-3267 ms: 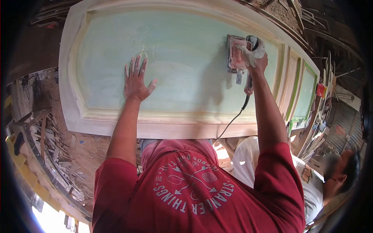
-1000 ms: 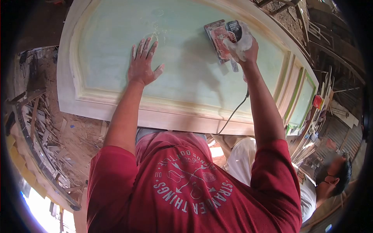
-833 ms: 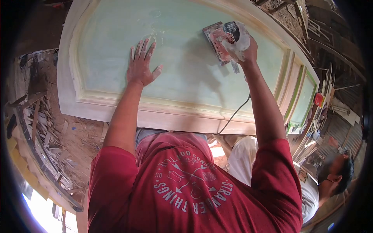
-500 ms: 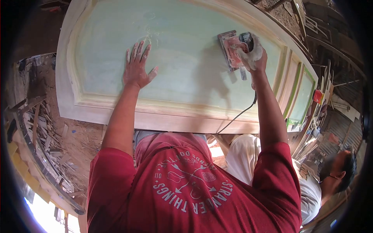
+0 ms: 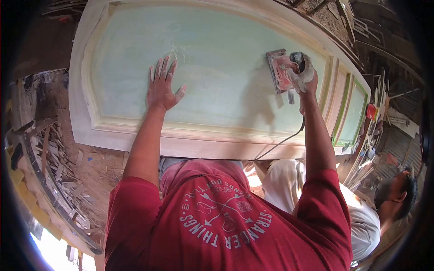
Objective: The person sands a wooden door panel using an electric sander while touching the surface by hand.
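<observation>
My left hand (image 5: 161,89) lies flat on the pale green panel (image 5: 212,77), its fingers spread, just below some whitish scribbled marks (image 5: 174,49). Dust coats its fingertips. On the right part of the same panel, my right hand (image 5: 306,77) is wrapped round a red and black power sander (image 5: 283,72), whose flat pad faces the surface. White dust covers the back of that hand. From the sander a dark cord (image 5: 282,143) runs down over the light wooden frame (image 5: 203,143) toward my waist.
A person in a white shirt (image 5: 361,221) is low at the right, beside the door. Wood scraps (image 5: 63,176) litter the ground at the left. A smaller green panel (image 5: 351,115) edged with green tape lies at the right end, near a red object (image 5: 371,111).
Over the last second my right hand and the sander have moved right and down across the panel. My left hand stays spread at about the same spot, and the view has shifted slightly.
</observation>
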`<state>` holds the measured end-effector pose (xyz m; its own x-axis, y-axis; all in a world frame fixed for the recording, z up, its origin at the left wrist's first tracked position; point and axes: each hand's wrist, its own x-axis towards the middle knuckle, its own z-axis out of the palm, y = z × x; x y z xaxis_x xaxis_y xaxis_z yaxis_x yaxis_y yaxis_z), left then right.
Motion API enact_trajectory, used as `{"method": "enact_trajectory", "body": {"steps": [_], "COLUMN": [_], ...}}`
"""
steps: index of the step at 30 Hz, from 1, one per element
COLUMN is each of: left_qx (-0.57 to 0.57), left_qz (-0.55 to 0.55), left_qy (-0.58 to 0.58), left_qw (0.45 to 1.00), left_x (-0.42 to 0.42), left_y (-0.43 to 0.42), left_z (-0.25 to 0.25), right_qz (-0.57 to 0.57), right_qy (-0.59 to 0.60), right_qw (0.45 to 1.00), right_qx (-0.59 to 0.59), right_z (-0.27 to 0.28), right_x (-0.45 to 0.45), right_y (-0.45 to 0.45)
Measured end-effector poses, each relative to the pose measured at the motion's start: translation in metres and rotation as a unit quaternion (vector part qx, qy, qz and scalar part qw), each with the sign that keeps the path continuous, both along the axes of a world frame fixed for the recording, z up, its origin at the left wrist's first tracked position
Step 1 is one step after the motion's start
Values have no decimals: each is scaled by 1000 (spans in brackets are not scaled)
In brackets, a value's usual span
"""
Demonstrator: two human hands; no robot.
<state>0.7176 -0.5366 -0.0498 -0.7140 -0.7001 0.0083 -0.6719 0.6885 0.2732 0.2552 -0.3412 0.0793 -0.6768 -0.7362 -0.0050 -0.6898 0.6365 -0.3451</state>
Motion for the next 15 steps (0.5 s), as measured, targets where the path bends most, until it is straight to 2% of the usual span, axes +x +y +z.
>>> {"method": "enact_trajectory", "body": {"steps": [9,15], "left_qx": [10,18], "left_qz": [6,4], "left_qy": [-20,12], "left_qw": [1000,1000], "left_x": [2,-2], "left_y": [0,2], "left_z": [2,5], "right_qz": [-51,-2], "right_qy": [19,26], "right_qw": [997,998], "right_qx": [53,57], "right_z": [3,0], "right_x": [-11,-9], "right_y": [-4,-56]}}
